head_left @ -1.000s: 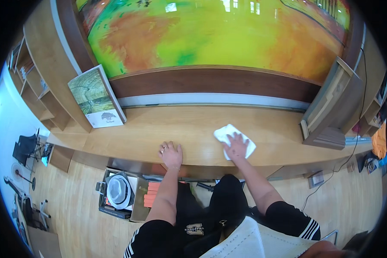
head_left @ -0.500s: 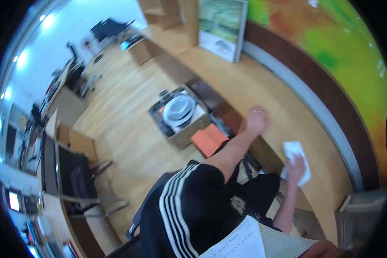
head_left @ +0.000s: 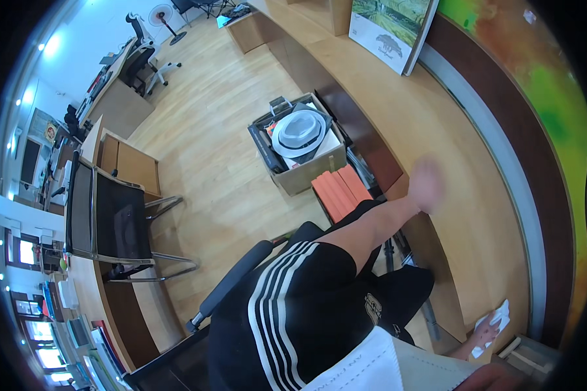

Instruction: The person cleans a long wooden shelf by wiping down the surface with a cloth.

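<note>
My left hand (head_left: 427,187) is over the long curved wooden counter (head_left: 466,260), near its left edge. Motion smears its fingers, and nothing shows in it. Farther toward me, at the near end of the counter, my right hand (head_left: 481,337) is closed on a crumpled white tissue (head_left: 500,317). The tissue sticks out beyond the fingers and lies against the wood. Whether the left palm touches the counter I cannot tell.
A picture panel with a tree (head_left: 388,36) stands at the counter's far end. Left of the counter are a cardboard box (head_left: 300,179) holding a brimmed grey hat (head_left: 300,132) and several orange-red folders (head_left: 341,192). A black chair (head_left: 120,218) stands farther left.
My right hand has moved with the tissue toward the near end of the counter. My left hand is still over the counter, now more blurred. The whole view has shifted.
</note>
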Demonstrator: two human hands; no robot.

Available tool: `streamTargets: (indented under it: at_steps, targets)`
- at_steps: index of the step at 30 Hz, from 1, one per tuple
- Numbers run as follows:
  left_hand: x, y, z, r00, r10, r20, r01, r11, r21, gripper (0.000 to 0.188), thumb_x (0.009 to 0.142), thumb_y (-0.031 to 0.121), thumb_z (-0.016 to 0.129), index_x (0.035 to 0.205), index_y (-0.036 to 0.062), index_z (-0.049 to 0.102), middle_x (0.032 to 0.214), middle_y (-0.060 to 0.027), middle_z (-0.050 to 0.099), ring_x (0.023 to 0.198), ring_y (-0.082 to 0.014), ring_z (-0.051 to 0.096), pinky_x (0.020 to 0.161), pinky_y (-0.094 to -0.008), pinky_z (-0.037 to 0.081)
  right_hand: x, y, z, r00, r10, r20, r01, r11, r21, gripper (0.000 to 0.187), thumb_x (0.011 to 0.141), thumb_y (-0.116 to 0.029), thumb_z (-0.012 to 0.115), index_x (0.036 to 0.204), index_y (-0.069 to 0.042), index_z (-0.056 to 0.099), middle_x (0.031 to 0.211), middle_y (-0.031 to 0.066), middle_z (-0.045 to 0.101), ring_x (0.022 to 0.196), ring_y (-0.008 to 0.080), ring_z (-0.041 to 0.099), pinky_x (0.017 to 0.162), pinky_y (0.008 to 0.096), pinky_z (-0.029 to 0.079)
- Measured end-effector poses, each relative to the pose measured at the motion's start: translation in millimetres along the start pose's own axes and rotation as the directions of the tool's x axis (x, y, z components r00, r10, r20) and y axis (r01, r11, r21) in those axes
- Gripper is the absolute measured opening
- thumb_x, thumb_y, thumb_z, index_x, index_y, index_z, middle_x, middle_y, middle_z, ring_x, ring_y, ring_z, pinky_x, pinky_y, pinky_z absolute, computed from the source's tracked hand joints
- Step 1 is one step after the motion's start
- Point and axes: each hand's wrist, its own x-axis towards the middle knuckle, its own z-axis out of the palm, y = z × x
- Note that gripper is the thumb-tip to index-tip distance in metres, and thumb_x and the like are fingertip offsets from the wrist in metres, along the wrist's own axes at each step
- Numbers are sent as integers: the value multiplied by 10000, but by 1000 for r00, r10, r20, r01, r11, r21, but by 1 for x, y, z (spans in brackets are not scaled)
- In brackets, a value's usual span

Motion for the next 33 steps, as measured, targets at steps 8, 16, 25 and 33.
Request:
streamTargets:
  at_steps: [8,16,25,33]
  targets:
    - [1,-2,2,1000,10,-20,-9,1000,6,536,850,383,596,1251,28,581,1372,-216,465,1345,-378,342,1120,-520,223,-87,-155,-12,912,-404,-65,406,914,21,750,880,-756,349,1485,-314,370,1559,81,320,1427,317,299,1032,727,230]
    - [0,-3,6,1000,7,-13,-7,1000,2,531,856,390,587,1252,36,584,1379,-212,465,1348,-371,343,1120,-516,226,-221,-254,-50,607,-783,-137,794,596,117,557,933,-547,480,1409,-257,492,1513,102,383,1399,317,341,1053,660,260]
    - [2,-2,0,1000,10,5,-10,999,-32,540,862,389,580,1270,35,571,1394,-232,459,1355,-382,348,1117,-520,231,-236,-207,-54,313,-912,-264,943,266,201,465,920,-411,553,1328,-187,558,1445,114,462,1355,338,393,1045,558,301]
    - [-2,3,-1,1000,22,18,-22,1000,-22,532,871,379,572,1274,31,568,1412,-235,445,1369,-390,332,1127,-530,218,-86,-27,-20,629,-737,-248,775,618,131,604,936,-520,503,1365,-96,532,1394,165,516,1308,374,452,1100,494,322]
